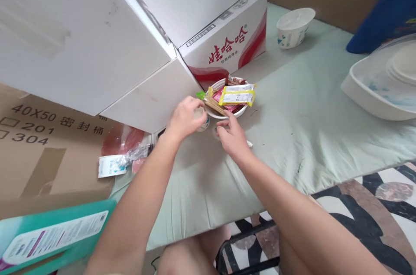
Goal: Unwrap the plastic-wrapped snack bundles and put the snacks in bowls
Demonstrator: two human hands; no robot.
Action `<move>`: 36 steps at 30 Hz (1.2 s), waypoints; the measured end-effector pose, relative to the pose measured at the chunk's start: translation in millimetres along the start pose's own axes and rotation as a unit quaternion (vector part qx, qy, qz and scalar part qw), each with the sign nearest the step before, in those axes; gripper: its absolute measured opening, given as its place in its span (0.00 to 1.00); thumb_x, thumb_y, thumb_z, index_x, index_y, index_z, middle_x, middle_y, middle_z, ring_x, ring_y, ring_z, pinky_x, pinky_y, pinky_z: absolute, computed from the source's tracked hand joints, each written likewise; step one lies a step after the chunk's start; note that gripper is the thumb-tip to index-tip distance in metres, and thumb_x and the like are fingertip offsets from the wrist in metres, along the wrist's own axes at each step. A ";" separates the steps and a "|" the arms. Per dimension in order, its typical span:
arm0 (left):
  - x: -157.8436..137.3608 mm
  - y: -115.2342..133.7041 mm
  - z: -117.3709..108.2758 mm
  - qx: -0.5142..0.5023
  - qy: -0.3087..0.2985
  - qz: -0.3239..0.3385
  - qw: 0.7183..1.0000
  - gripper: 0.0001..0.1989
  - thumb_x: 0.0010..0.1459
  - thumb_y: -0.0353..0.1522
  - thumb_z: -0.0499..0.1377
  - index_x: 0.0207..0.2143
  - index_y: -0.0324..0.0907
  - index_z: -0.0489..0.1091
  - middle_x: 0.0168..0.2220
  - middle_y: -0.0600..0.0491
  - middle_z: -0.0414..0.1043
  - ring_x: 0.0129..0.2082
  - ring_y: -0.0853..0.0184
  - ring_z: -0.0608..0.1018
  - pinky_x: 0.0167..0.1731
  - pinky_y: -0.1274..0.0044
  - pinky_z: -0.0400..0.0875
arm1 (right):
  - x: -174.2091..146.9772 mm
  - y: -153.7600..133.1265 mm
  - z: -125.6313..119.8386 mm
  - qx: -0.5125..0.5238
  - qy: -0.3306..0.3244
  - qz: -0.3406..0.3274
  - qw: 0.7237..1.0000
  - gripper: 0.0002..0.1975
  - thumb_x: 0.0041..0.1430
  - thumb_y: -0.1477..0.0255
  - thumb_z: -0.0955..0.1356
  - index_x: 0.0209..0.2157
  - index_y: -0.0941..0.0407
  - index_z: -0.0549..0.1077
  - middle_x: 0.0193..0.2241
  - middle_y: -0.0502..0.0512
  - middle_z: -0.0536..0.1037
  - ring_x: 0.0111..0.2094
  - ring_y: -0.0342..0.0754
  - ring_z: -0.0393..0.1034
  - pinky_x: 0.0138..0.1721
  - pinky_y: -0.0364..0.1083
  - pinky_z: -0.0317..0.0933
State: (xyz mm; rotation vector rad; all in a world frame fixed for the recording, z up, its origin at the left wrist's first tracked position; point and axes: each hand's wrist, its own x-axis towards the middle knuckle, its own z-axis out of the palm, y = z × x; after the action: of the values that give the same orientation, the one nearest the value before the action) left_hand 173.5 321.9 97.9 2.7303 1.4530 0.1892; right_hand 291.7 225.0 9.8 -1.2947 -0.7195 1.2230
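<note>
My left hand (187, 120) is curled around a small paper cup (204, 125) with blue print, just left of a white bowl (241, 113). In the bowl lie yellow-edged snack packets (237, 95), a bundle of thin brown sticks (214, 105) with a green end, and red and brown wrappers. My right hand (233, 136) is at the bowl's near side. Its index finger reaches toward the rim, and its other fingers are bent and apart, with nothing plainly held. A small white piece (249, 143) shows beside this hand, mostly hidden.
A white and red carton (227, 50) stands behind the bowl, with white boxes (136, 80) to its left. A paper bowl (294, 30) and a large white container (373, 88) are on the right. A paper cup (112, 166) lies at left, above a teal jug (58, 236).
</note>
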 end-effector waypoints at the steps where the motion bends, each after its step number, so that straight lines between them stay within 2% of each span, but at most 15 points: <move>1: -1.4 7.6 1.5 -0.013 -0.029 0.037 0.999 0.17 0.57 0.35 0.59 0.49 0.44 0.76 0.47 0.46 0.74 0.46 0.57 0.77 0.49 0.68 0.72 | 3.9 0.1 -0.4 0.015 0.015 0.010 1.000 0.32 0.53 0.71 0.64 0.62 0.51 0.63 0.45 0.52 0.76 0.34 0.46 0.73 0.40 0.48 0.65; 4: -0.2 28.5 13.0 -0.019 -0.130 0.073 0.989 0.24 0.55 0.30 0.59 0.56 0.48 0.72 0.56 0.45 0.70 0.50 0.55 0.77 0.47 0.68 0.72 | 12.2 -0.7 0.5 0.064 0.050 0.012 0.997 0.30 0.52 0.72 0.64 0.58 0.52 0.65 0.48 0.55 0.76 0.41 0.48 0.73 0.46 0.49 0.67; 6: 6.5 39.2 22.3 -0.009 -0.160 0.064 0.985 0.25 0.56 0.28 0.58 0.57 0.47 0.71 0.55 0.43 0.71 0.48 0.54 0.78 0.42 0.69 0.73 | 14.2 -3.1 0.3 0.085 0.069 0.003 0.994 0.27 0.51 0.73 0.64 0.56 0.53 0.67 0.49 0.57 0.75 0.44 0.49 0.72 0.48 0.49 0.66; 9: 22.6 51.1 32.7 0.003 -0.141 0.048 0.989 0.19 0.62 0.33 0.56 0.54 0.46 0.73 0.50 0.42 0.73 0.45 0.52 0.79 0.37 0.69 0.72 | 13.5 -9.5 -6.0 0.115 0.105 0.016 0.988 0.24 0.51 0.72 0.64 0.52 0.54 0.67 0.48 0.58 0.74 0.46 0.49 0.71 0.49 0.50 0.66; 13: 49.2 66.8 43.5 -0.013 -0.104 0.052 0.993 0.16 0.62 0.36 0.57 0.50 0.48 0.76 0.49 0.44 0.74 0.45 0.53 0.80 0.38 0.70 0.71 | 10.8 -21.1 -24.3 0.141 0.159 0.003 0.977 0.16 0.52 0.70 0.62 0.44 0.53 0.67 0.43 0.55 0.73 0.44 0.48 0.69 0.48 0.48 0.65; 18: 97.2 98.4 67.3 -0.104 -0.072 0.132 0.983 0.13 0.60 0.37 0.59 0.44 0.47 0.79 0.47 0.46 0.76 0.46 0.57 0.79 0.42 0.71 0.71 | 15.8 -32.5 -51.8 0.155 0.195 -0.040 0.968 0.09 0.52 0.69 0.61 0.38 0.51 0.64 0.35 0.52 0.70 0.36 0.47 0.64 0.40 0.46 0.63; 23: 158.8 143.5 92.5 -0.182 -0.055 0.216 0.958 0.09 0.57 0.35 0.62 0.38 0.45 0.82 0.42 0.46 0.78 0.44 0.58 0.79 0.45 0.72 0.71 | 24.7 -31.0 -82.8 0.131 0.214 -0.014 0.968 0.09 0.50 0.68 0.62 0.36 0.52 0.63 0.32 0.51 0.67 0.33 0.47 0.61 0.36 0.46 0.59; 28: 216.8 177.0 107.2 -0.169 -0.035 0.260 0.950 0.10 0.58 0.35 0.60 0.37 0.45 0.82 0.42 0.46 0.79 0.43 0.58 0.80 0.44 0.73 0.70 | 22.7 -27.8 -100.4 0.128 0.223 0.012 0.966 0.09 0.50 0.68 0.62 0.36 0.51 0.63 0.31 0.50 0.66 0.32 0.47 0.61 0.35 0.47 0.59; 30: 239.4 185.1 112.4 -0.154 -0.017 0.248 0.956 0.10 0.58 0.34 0.60 0.37 0.44 0.82 0.41 0.46 0.79 0.41 0.59 0.79 0.42 0.73 0.70 | 22.1 -28.7 -102.0 0.131 0.218 0.018 0.967 0.08 0.51 0.68 0.61 0.36 0.51 0.63 0.31 0.50 0.66 0.31 0.47 0.61 0.35 0.47 0.59; 33: 273.9 194.4 118.2 -0.141 0.013 0.194 0.971 0.11 0.58 0.34 0.61 0.38 0.42 0.82 0.39 0.45 0.79 0.40 0.58 0.79 0.42 0.71 0.70 | 24.2 -30.6 -101.7 0.127 0.210 0.031 0.969 0.08 0.51 0.69 0.61 0.35 0.51 0.63 0.31 0.51 0.66 0.31 0.47 0.61 0.34 0.46 0.60; 36: 308.8 202.4 119.3 -0.160 0.022 0.083 0.983 0.11 0.57 0.34 0.63 0.40 0.40 0.81 0.41 0.41 0.79 0.44 0.52 0.79 0.45 0.65 0.70 | 27.5 -31.9 -100.4 0.130 0.205 0.048 0.969 0.07 0.50 0.70 0.61 0.34 0.51 0.62 0.30 0.51 0.66 0.30 0.48 0.61 0.32 0.46 0.59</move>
State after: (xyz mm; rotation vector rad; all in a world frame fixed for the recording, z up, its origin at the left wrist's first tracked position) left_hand 526.1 466.8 25.8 2.5926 1.0896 0.4497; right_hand 400.5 224.3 13.8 -1.3155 -0.1937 1.0376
